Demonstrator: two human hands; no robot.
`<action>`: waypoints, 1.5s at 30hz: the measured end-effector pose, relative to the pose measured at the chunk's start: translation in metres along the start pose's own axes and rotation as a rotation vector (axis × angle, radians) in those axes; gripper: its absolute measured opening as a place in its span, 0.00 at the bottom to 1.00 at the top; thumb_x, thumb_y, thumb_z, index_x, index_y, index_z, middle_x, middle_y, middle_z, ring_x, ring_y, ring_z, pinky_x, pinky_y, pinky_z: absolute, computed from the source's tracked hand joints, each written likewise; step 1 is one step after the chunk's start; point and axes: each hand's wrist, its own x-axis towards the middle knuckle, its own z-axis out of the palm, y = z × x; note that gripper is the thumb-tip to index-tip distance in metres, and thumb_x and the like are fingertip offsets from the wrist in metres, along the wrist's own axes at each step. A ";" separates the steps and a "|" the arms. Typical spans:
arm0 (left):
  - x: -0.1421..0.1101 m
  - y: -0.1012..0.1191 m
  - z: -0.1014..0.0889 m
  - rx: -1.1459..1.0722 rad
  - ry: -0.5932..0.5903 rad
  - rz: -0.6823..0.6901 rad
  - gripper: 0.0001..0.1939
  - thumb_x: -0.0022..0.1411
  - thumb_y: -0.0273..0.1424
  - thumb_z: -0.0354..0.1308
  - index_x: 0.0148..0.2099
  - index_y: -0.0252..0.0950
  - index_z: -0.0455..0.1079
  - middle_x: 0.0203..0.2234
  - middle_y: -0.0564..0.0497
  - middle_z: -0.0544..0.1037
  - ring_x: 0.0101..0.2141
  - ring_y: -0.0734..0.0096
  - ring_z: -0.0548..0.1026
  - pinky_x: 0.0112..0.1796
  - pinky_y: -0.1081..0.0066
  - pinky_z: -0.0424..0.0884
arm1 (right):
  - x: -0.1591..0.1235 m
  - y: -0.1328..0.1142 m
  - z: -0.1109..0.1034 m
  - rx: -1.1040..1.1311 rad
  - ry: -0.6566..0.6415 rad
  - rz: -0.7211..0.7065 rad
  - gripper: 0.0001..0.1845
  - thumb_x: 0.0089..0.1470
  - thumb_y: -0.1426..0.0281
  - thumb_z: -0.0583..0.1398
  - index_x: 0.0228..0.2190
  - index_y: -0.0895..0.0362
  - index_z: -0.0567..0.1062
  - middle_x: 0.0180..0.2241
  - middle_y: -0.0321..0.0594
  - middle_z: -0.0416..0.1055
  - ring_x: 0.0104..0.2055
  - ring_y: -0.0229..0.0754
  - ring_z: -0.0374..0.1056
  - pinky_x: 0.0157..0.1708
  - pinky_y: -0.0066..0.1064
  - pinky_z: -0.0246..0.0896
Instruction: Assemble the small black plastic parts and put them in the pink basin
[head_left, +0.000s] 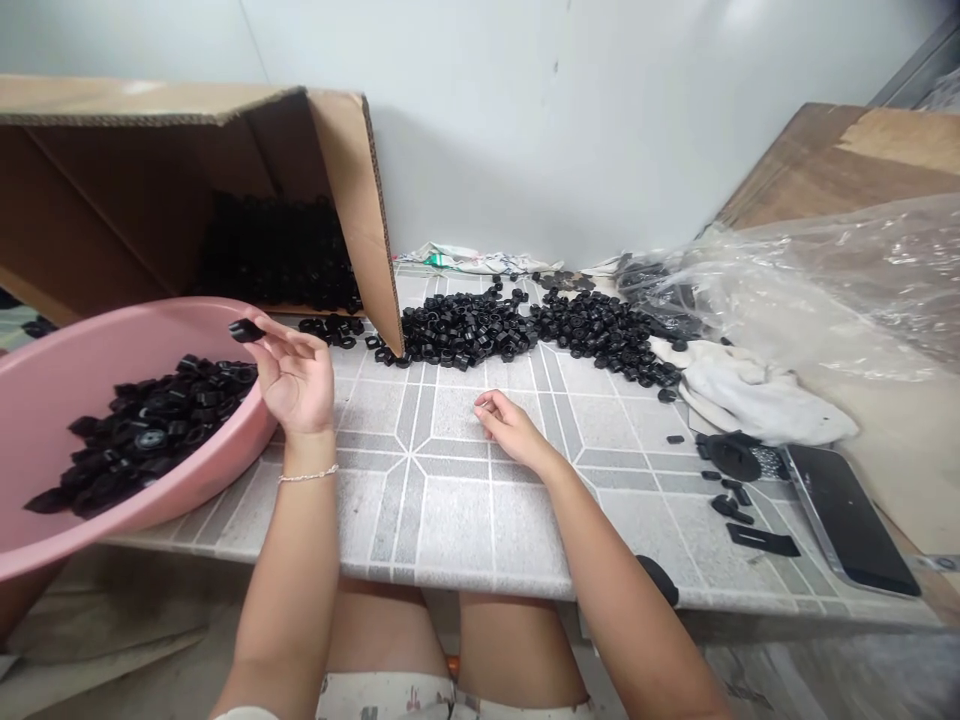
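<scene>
My left hand (295,377) is raised over the rim of a pink basin (45,375) and pinches a small black plastic part (246,330) at its fingertips. The basin holds a heap of the same black parts (150,425). My right hand (508,425) rests on the patterned tabletop (450,480) with its fingers curled loosely; whether anything is in them I cannot make out. A pile of black parts (525,330) lies on the table beyond it.
An open cardboard box (150,190) lies on its side at the back left with black parts inside. At the right lie a clear plastic bag (825,290), a white cloth (757,395), a dark phone (851,515) and loose black pieces (739,470).
</scene>
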 end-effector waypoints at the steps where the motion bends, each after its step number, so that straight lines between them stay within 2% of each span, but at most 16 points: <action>1: -0.001 -0.002 0.001 -0.009 0.016 0.011 0.15 0.71 0.40 0.43 0.45 0.53 0.71 0.43 0.59 0.80 0.54 0.76 0.71 0.46 0.72 0.68 | 0.000 0.000 0.000 -0.014 -0.004 0.003 0.11 0.53 0.60 0.56 0.36 0.53 0.68 0.27 0.30 0.62 0.25 0.35 0.62 0.29 0.29 0.60; 6: 0.000 -0.002 0.004 -0.133 0.078 -0.024 0.17 0.71 0.37 0.41 0.44 0.52 0.73 0.44 0.60 0.79 0.53 0.79 0.71 0.49 0.74 0.66 | -0.001 -0.003 0.000 -0.059 -0.017 -0.008 0.10 0.54 0.61 0.55 0.33 0.54 0.69 0.26 0.31 0.63 0.26 0.36 0.62 0.30 0.30 0.58; 11: 0.003 -0.011 0.003 -0.147 0.013 -0.143 0.15 0.70 0.32 0.43 0.45 0.51 0.72 0.44 0.59 0.79 0.47 0.80 0.74 0.48 0.75 0.66 | 0.000 -0.001 -0.001 -0.131 -0.005 -0.058 0.09 0.54 0.62 0.55 0.31 0.54 0.70 0.25 0.32 0.64 0.27 0.37 0.62 0.31 0.31 0.58; 14: -0.015 -0.046 0.016 0.143 -0.194 -0.353 0.11 0.66 0.31 0.50 0.45 0.45 0.72 0.42 0.53 0.79 0.44 0.73 0.75 0.48 0.69 0.67 | 0.002 0.000 -0.002 -0.127 0.007 -0.074 0.08 0.54 0.62 0.56 0.31 0.54 0.70 0.26 0.33 0.66 0.26 0.37 0.63 0.30 0.30 0.59; 16: -0.036 -0.077 0.029 0.587 -0.405 -0.416 0.11 0.64 0.31 0.51 0.44 0.38 0.73 0.45 0.46 0.77 0.49 0.64 0.73 0.53 0.60 0.65 | 0.005 0.001 -0.003 -0.105 0.013 -0.071 0.09 0.54 0.62 0.56 0.30 0.54 0.70 0.25 0.32 0.66 0.25 0.36 0.63 0.28 0.29 0.59; 19: -0.066 -0.115 0.045 1.273 -0.652 -0.217 0.16 0.59 0.25 0.52 0.50 0.36 0.71 0.60 0.43 0.64 0.63 0.53 0.56 0.60 0.50 0.53 | 0.010 0.003 -0.005 -0.019 0.020 -0.045 0.10 0.54 0.61 0.55 0.30 0.55 0.69 0.20 0.30 0.64 0.21 0.35 0.62 0.26 0.28 0.59; 22: -0.075 -0.133 0.052 1.586 -0.788 0.033 0.23 0.61 0.22 0.47 0.59 0.35 0.63 0.66 0.44 0.52 0.66 0.54 0.45 0.60 0.51 0.51 | 0.015 0.005 -0.009 0.095 0.016 -0.014 0.12 0.52 0.59 0.56 0.29 0.55 0.69 0.18 0.30 0.65 0.20 0.34 0.63 0.24 0.27 0.59; 25: -0.069 -0.137 0.052 1.662 -0.798 0.132 0.23 0.62 0.21 0.44 0.60 0.33 0.61 0.63 0.41 0.59 0.63 0.54 0.53 0.58 0.53 0.56 | 0.019 0.008 -0.012 0.198 0.021 0.003 0.14 0.49 0.57 0.59 0.29 0.55 0.69 0.20 0.31 0.66 0.21 0.34 0.65 0.24 0.26 0.61; 28: -0.066 -0.137 0.051 1.674 -0.771 0.124 0.21 0.62 0.21 0.43 0.56 0.31 0.65 0.53 0.36 0.68 0.53 0.52 0.65 0.50 0.56 0.64 | 0.020 0.010 -0.013 0.244 0.067 0.012 0.15 0.48 0.56 0.59 0.29 0.55 0.69 0.21 0.30 0.66 0.22 0.34 0.68 0.24 0.26 0.62; 31: -0.071 -0.134 0.049 1.648 -0.850 0.103 0.16 0.63 0.20 0.44 0.46 0.32 0.70 0.43 0.38 0.71 0.45 0.55 0.68 0.45 0.60 0.66 | 0.017 0.013 -0.007 0.200 0.118 -0.026 0.13 0.49 0.57 0.59 0.29 0.55 0.69 0.19 0.30 0.67 0.20 0.33 0.66 0.24 0.26 0.62; 33: -0.078 -0.131 0.046 1.600 -0.895 0.110 0.15 0.62 0.20 0.44 0.43 0.33 0.70 0.41 0.40 0.70 0.43 0.57 0.68 0.45 0.61 0.66 | 0.016 0.015 -0.002 0.188 0.143 -0.040 0.13 0.49 0.58 0.60 0.29 0.55 0.69 0.17 0.30 0.67 0.19 0.33 0.65 0.24 0.26 0.62; 36: -0.090 -0.124 0.042 1.505 -0.927 0.137 0.15 0.63 0.20 0.44 0.46 0.34 0.69 0.42 0.42 0.69 0.43 0.60 0.67 0.45 0.62 0.66 | 0.024 0.016 -0.002 0.310 0.282 0.013 0.13 0.48 0.58 0.59 0.28 0.55 0.68 0.18 0.30 0.66 0.19 0.35 0.65 0.21 0.26 0.60; 39: -0.096 -0.117 0.041 1.449 -1.013 0.127 0.14 0.63 0.24 0.48 0.49 0.36 0.67 0.43 0.44 0.70 0.44 0.60 0.67 0.46 0.61 0.66 | 0.043 0.016 -0.026 0.366 0.637 0.025 0.11 0.49 0.60 0.56 0.29 0.55 0.67 0.22 0.31 0.64 0.21 0.35 0.64 0.21 0.26 0.58; 41: -0.096 -0.114 0.040 1.439 -1.025 0.089 0.14 0.62 0.25 0.50 0.50 0.37 0.67 0.43 0.45 0.70 0.45 0.58 0.67 0.47 0.59 0.65 | 0.056 0.018 -0.057 0.190 0.907 -0.048 0.07 0.50 0.64 0.52 0.29 0.55 0.66 0.28 0.35 0.64 0.26 0.37 0.65 0.25 0.28 0.60; 43: -0.094 -0.113 0.040 1.393 -1.003 0.046 0.16 0.62 0.24 0.49 0.51 0.36 0.66 0.43 0.45 0.70 0.45 0.59 0.68 0.48 0.58 0.65 | 0.062 0.024 -0.092 -0.150 1.089 -0.108 0.05 0.49 0.71 0.51 0.29 0.56 0.67 0.36 0.42 0.63 0.37 0.41 0.65 0.37 0.34 0.63; 45: -0.090 -0.113 0.039 1.292 -0.992 0.006 0.17 0.62 0.22 0.47 0.52 0.35 0.66 0.43 0.44 0.69 0.45 0.61 0.69 0.49 0.60 0.66 | 0.060 0.032 -0.124 -0.545 1.026 -0.076 0.08 0.46 0.75 0.52 0.31 0.57 0.68 0.42 0.48 0.60 0.46 0.47 0.61 0.46 0.42 0.58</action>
